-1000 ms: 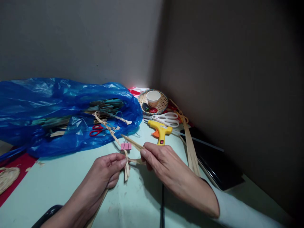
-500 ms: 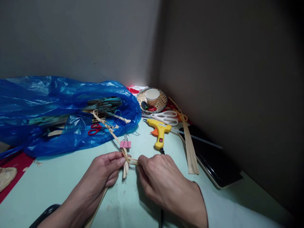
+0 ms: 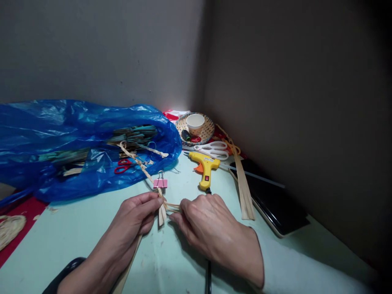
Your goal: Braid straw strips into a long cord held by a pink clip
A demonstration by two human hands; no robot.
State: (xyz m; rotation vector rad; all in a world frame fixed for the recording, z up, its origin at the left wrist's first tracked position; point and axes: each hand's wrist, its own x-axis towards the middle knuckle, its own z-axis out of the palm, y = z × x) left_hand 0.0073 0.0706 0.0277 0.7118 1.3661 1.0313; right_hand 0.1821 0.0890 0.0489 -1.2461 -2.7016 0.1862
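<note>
A thin braid of tan straw strips runs from the blue plastic bag down to my hands, with a pink binder clip clamped on it. My left hand pinches the braid just below the clip, fingers closed on it, and loose strip ends hang under the pinch. My right hand is closed on a strip coming off the braid to the right, its fingertips almost touching the left hand's.
On the pale green table: a yellow glue gun, white scissors, a woven basket with a white cup, flat tan strips, a black flat object by the wall, red scissors, a straw coil.
My right hand drew back from the long strip pointing at the bag, came closer to the left hand and closed on a short strip at the braid. The left hand stayed put.
</note>
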